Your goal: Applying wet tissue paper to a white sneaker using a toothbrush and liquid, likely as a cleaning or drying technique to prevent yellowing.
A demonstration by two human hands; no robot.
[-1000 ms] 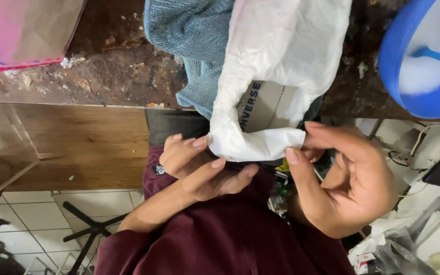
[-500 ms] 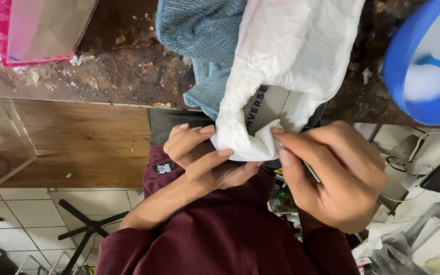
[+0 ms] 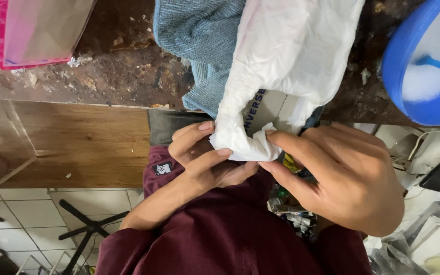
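My left hand (image 3: 207,158) is pinched shut on the lower edge of the white bag (image 3: 286,66): the thumb lies under the fold and the forefinger curls over it, so the plastic is nipped between them. My right hand (image 3: 342,178) does the same from the other side, thumb and forefinger closed on a crumpled tuft of the same edge, the other fingers loosely curled beneath. The two pinches sit just beside each other, fingertips almost meeting, with the bunched plastic between them.

The bag rises away from my fingertips, wide and wrinkled. Its mouth gapes a little just past my right forefinger, and a pale box (image 3: 268,112) shows inside. Past my left fingertips, touching the bag's side, lies a blue-grey knitted cloth (image 3: 199,35) on the rough brown counter (image 3: 118,71).

Well off beyond my right hand stands a blue tub (image 3: 398,76) with white powder and a blue scoop in it. Far out past my left hand, at the counter's corner, sits a pink packet (image 3: 36,30). Under my wrists is my maroon shirt (image 3: 220,239), and just below my right palm some crumpled wrappers (image 3: 286,209).
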